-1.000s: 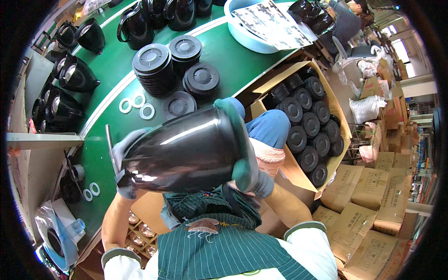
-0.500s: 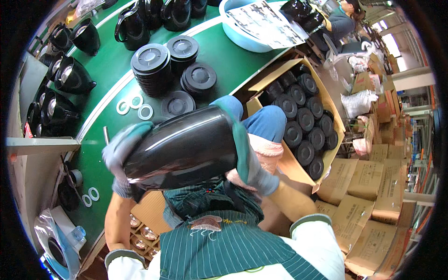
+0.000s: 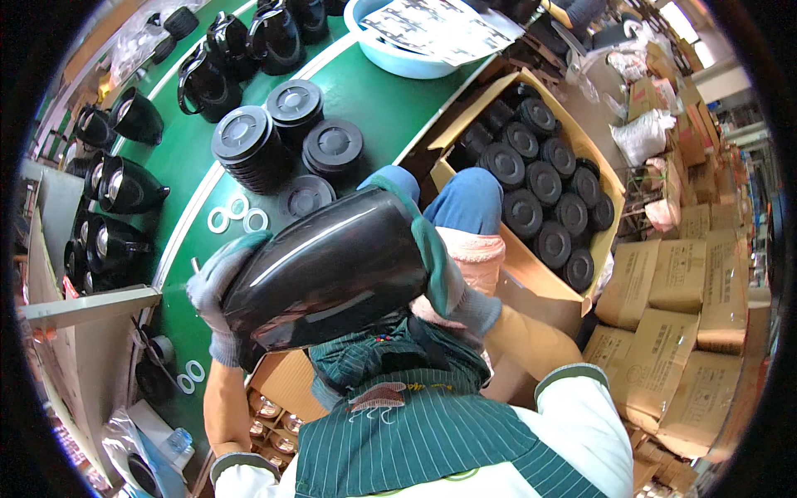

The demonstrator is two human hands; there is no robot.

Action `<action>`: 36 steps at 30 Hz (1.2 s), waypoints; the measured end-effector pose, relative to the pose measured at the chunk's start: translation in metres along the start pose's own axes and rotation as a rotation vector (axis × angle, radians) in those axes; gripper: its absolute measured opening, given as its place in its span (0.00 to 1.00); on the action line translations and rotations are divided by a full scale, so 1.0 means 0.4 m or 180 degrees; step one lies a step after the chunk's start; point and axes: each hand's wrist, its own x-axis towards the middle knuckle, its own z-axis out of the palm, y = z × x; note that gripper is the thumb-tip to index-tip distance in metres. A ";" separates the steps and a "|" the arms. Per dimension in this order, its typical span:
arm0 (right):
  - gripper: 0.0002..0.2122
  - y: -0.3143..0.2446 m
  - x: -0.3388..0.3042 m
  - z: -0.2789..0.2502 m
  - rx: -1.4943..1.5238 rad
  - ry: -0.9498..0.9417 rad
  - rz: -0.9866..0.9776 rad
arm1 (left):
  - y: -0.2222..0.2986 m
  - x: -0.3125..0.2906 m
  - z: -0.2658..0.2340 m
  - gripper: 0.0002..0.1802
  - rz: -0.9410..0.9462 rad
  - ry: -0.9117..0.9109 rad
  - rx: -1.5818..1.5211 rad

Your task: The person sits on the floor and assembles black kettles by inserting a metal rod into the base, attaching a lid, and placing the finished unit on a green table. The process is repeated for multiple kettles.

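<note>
Across my lap lies a large glossy black jug body on its side, gripped between both hands. My left hand, in a grey and green work glove, wraps its left end. At the right end, my right hand in a matching glove closes round the wider rim. Just beyond the jug, a round black lid lies on the green table, beside stacks of black lids. Pale sealing rings rest left of that lid. The jug's underside and some of my fingers are hidden.
Finished-looking black jugs stand along the left, and more black jugs at the far side. A carton of black round parts is at my right knee. A light blue basin holds printed sheets. Stacked brown boxes fill the right.
My view has turned slightly, so the table and carton appear shifted. The jug body has tilted a little, its left end lower, with both hands still on it.
</note>
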 end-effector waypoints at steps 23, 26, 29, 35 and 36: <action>0.31 0.053 -0.044 -0.117 0.0590 0.0065 0.1033 | 0.234 0.163 0.003 0.25 0.1238 -0.1093 0.0711; 0.30 0.093 -0.026 -0.095 0.0938 -0.0050 0.1257 | 0.185 0.137 -0.032 0.25 0.1234 -0.1097 0.0732; 0.29 0.149 0.013 -0.076 0.1283 -0.0059 0.1584 | 0.103 0.120 -0.103 0.22 0.0690 -0.0887 0.0870; 0.33 0.244 -0.001 -0.091 0.2926 -0.0105 0.2318 | -0.196 0.270 -0.292 0.21 -0.0067 0.1154 0.1872; 0.36 0.263 -0.010 -0.091 0.2418 0.0133 0.2673 | -0.265 0.324 -0.306 0.20 -0.1174 0.0829 0.2664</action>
